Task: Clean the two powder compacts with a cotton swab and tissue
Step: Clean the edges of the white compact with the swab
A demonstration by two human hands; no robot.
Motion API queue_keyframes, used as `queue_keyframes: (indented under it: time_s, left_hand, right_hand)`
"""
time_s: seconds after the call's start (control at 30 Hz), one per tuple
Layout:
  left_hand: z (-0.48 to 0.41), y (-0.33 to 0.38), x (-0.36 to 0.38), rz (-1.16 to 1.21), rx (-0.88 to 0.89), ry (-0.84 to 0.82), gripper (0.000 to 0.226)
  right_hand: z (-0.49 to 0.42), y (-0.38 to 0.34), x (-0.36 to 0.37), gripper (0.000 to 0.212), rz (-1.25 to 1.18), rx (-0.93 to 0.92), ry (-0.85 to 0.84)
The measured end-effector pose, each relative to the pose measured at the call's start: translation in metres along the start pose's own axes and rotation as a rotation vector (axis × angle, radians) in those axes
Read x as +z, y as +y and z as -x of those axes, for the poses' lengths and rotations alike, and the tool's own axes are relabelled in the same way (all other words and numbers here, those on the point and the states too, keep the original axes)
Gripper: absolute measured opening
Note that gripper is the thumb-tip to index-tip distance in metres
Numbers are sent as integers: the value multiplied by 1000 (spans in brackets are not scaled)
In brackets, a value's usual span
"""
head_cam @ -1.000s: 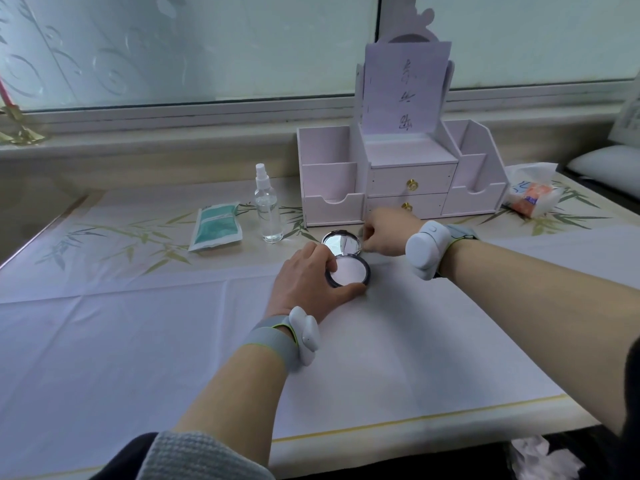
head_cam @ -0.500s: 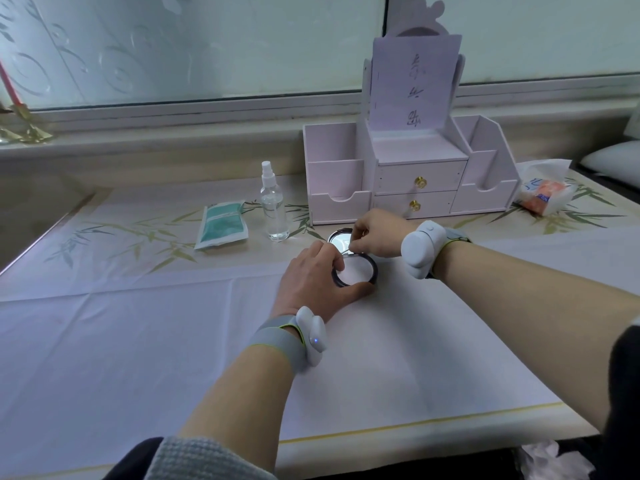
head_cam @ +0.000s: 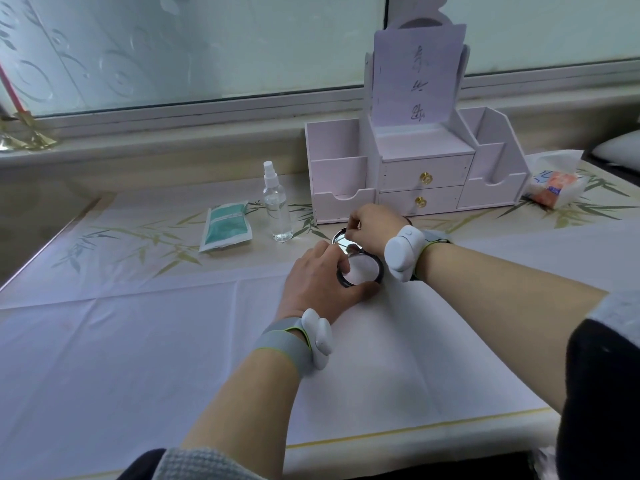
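Observation:
One round black powder compact (head_cam: 363, 270) lies open on the white cloth, its pale powder pan facing up. Its mirror lid (head_cam: 338, 237) stands hinged at the far side. My left hand (head_cam: 320, 280) grips the compact's base from the left, thumb along the near rim. My right hand (head_cam: 374, 225) reaches over from the right and pinches the lid's top rim, covering much of the mirror. I see no second compact and no cotton swab. A tissue pack (head_cam: 554, 188) lies at the far right.
A pink desk organiser (head_cam: 346, 174) with two drawers stands just behind the compact. To its left are a clear spray bottle (head_cam: 277, 206) and a green packet (head_cam: 227, 226). The table's front edge (head_cam: 415, 427) runs close to me.
My right hand has moved left from beside the lid onto its top rim and now pinches it. My left hand stays on the compact's base.

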State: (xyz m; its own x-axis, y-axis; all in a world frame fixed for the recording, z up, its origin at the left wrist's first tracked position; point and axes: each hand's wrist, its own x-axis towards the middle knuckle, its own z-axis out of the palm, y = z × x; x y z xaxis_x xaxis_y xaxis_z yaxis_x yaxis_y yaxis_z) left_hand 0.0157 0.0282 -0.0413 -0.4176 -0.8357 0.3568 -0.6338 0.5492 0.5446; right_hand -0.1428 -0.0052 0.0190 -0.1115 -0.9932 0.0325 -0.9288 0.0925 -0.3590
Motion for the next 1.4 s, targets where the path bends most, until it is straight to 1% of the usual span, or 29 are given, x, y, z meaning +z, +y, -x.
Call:
queue_keyframes:
  time_s: [0.1, 0.2, 0.33, 0.47, 0.7, 0.93, 1.3, 1.4]
  left_hand:
    - [0, 1, 0, -2, 0, -6, 51]
    - [0, 1, 0, -8, 2, -7, 51]
    - [0, 1, 0, -14, 1, 3, 52]
    - [0, 1, 0, -15, 5, 10, 52]
    - [0, 2, 0, -34, 1, 5, 51]
    - [1, 1, 0, -42, 8, 6, 52]
    - [1, 1, 0, -32, 10, 11, 51]
    - [0, 0, 1, -30, 11, 11, 52]
  right_hand:
    - [0, -1, 0, 17, 26, 31, 22]
    - [-1, -1, 0, 18, 52, 44, 42]
    - [-4, 3, 0, 17, 91, 74, 81]
    - [-4, 7, -3, 15, 143, 95, 84]
    - [-1, 12, -7, 8, 219, 55, 87]
    - [5, 14, -18, 16, 257, 60, 30]
    - [15, 11, -35, 19, 264, 70, -105]
    - [18, 9, -34, 21, 231, 91, -126]
